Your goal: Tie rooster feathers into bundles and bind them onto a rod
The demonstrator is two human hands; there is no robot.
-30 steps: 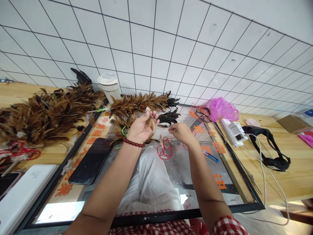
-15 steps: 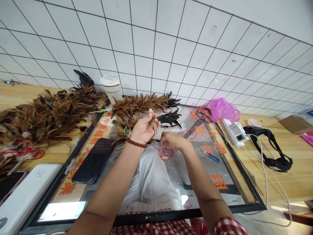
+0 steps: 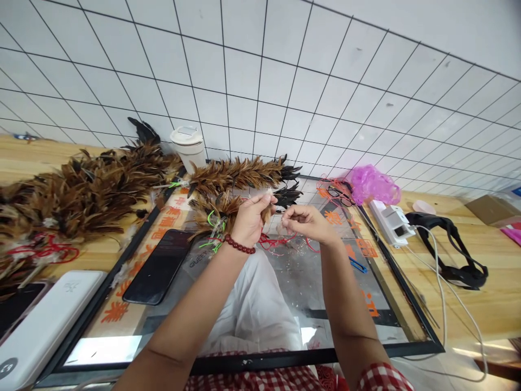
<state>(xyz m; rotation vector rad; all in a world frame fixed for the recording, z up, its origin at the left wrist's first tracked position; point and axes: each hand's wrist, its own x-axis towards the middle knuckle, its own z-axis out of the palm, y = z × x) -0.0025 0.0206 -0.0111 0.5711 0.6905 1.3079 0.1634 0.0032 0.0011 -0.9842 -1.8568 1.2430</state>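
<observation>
My left hand [image 3: 250, 220], with a dark red bead bracelet on the wrist, is closed around a small bunch of brown feathers [image 3: 266, 213] with pale fluffy ends. To its right, my right hand [image 3: 307, 222] is pinched, fingertips pointing at the bunch; what lies between them is too small to make out. Below and between the hands runs red string [image 3: 277, 240], partly hidden by them. Behind my left hand a brown feather duster [image 3: 220, 209] with black tips lies on the glass, and a second feather duster [image 3: 240, 172] lies beyond it.
A black phone [image 3: 158, 266] rests on the black-framed glass sheet [image 3: 285, 355]. Blue thread snips [image 3: 357, 264] show beside my right forearm. A lidded cup [image 3: 189, 149] stands at the back. Feather dusters [image 3: 89, 190] are heaped left; a power strip [image 3: 388, 222] and pink plastic bag [image 3: 372, 184] are right.
My right hand has risen and moved right. My left hand has shifted slightly right and down with the feathers. The red string, earlier coiled on the glass, now stretches between the hands.
</observation>
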